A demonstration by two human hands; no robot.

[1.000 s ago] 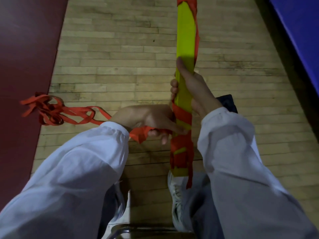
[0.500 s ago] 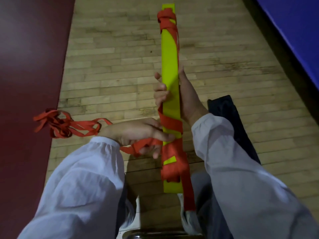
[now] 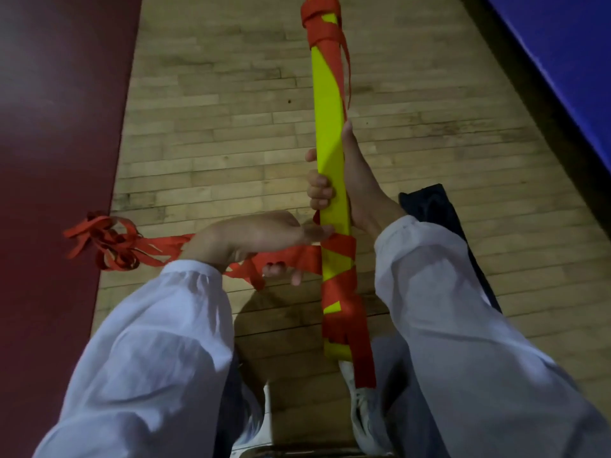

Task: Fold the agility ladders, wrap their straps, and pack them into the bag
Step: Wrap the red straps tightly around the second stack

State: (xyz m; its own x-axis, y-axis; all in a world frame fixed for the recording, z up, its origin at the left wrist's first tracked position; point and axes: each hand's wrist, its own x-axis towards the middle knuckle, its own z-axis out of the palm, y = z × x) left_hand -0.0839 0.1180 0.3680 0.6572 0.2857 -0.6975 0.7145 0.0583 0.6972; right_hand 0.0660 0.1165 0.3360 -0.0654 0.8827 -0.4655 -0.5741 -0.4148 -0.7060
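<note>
Right hand [image 3: 350, 193] grips the flat yellow ladder [image 3: 329, 127] mid-length; left hand [image 3: 251, 239], just beside it, holds the limp red webbing strap [image 3: 162, 245].

Top end of yellow flat folded ladder bundle [image 3: 329, 143]: cut off by upper frame edge. Right hand [image 3: 358, 193]: palm hidden behind bundle, only fingertips show on its left side. Dark fabric bag [image 3: 429, 201] on floor: largely covered by right white sleeve [image 3: 446, 309]. Red webbing strap [image 3: 109, 242], floor tangle: strand layout unreadable. White shoe [image 3: 362, 408]: partly under sleeve.
</note>
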